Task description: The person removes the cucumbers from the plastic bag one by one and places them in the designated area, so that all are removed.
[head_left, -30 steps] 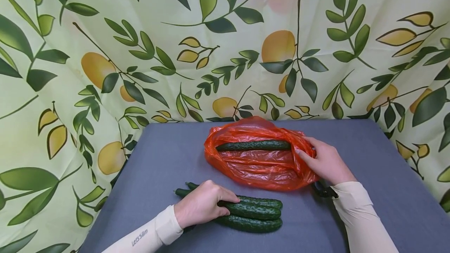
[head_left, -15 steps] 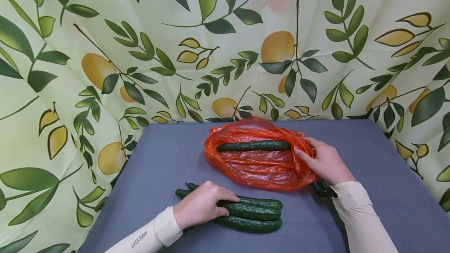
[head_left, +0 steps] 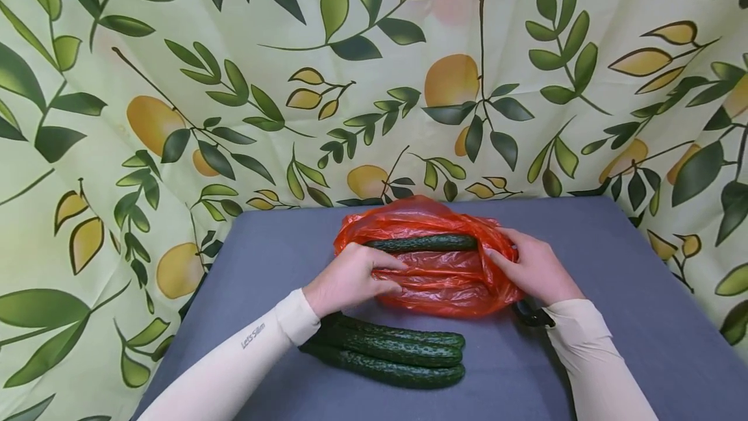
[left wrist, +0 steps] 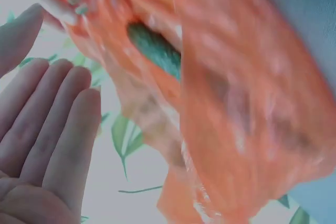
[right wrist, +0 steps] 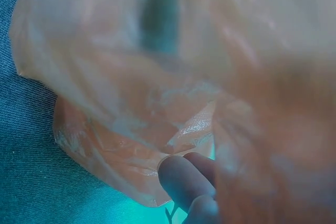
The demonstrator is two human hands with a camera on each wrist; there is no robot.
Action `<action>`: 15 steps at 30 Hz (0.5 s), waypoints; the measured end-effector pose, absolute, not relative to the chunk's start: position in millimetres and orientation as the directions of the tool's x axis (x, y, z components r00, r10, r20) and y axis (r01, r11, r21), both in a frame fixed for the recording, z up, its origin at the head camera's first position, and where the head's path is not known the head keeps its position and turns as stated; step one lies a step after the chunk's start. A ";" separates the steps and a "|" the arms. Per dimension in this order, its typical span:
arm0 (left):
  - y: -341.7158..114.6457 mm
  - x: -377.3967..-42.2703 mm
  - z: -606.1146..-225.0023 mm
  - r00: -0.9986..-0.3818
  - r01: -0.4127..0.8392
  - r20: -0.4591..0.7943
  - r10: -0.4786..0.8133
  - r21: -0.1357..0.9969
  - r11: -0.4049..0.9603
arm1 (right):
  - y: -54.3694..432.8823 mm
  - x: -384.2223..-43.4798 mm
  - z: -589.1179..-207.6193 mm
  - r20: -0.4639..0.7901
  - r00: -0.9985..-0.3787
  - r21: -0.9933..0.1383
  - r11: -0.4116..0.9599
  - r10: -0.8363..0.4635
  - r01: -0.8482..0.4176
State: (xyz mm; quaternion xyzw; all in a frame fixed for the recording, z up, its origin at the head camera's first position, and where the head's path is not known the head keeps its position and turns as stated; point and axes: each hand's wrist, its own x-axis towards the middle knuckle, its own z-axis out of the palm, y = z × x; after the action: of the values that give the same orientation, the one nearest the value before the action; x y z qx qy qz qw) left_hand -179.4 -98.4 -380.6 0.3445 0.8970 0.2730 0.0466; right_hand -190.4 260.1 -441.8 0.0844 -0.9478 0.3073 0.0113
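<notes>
A crinkled red plastic bag (head_left: 444, 292) lies on its side with its mouth facing me, and one dark green cucumber (head_left: 435, 243) lies inside. My right hand (head_left: 540, 268) grips the right edge of the bag's mouth between thumb and fingers. My left hand (head_left: 349, 279) is over the bag's front left edge, overlapping the cucumber's left end in the head view. In the left wrist view its fingers (left wrist: 50, 124) are straight, thumb apart, with nothing between them. Nearer me, several cucumbers (head_left: 403, 347) lie side by side, their left ends hidden by my left wrist.
A grey cloth covers the table (head_left: 274, 245). Behind and at both sides hangs a pale curtain (head_left: 374, 115) printed with leaves and orange fruit. A black strap (head_left: 532, 314) shows under the right wrist.
My left hand has left the cucumbers on the table and moved up and forward to the bag's mouth. The right hand keeps its grip on the bag. The head view has shifted slightly.
</notes>
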 end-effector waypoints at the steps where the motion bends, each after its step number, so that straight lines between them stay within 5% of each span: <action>1: -93.8 -187.5 -379.1 -0.771 0.579 0.099 0.629 0.522 0.627 | 259.9 -190.2 -441.7 0.079 -0.985 -0.581 0.796 -0.152 -0.169; 15: -29.4 -271.8 -406.3 -0.833 0.452 -0.009 0.554 0.568 0.688 | 262.3 -190.7 -442.3 0.088 -0.987 -0.583 0.797 -0.134 -0.160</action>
State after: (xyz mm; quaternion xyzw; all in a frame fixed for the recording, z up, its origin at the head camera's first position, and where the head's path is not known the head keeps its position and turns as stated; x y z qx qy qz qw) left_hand -271.8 -29.4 -406.3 0.2749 0.9143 0.2834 0.0900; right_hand -190.7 262.3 -442.3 0.0774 -0.9476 0.3093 0.0209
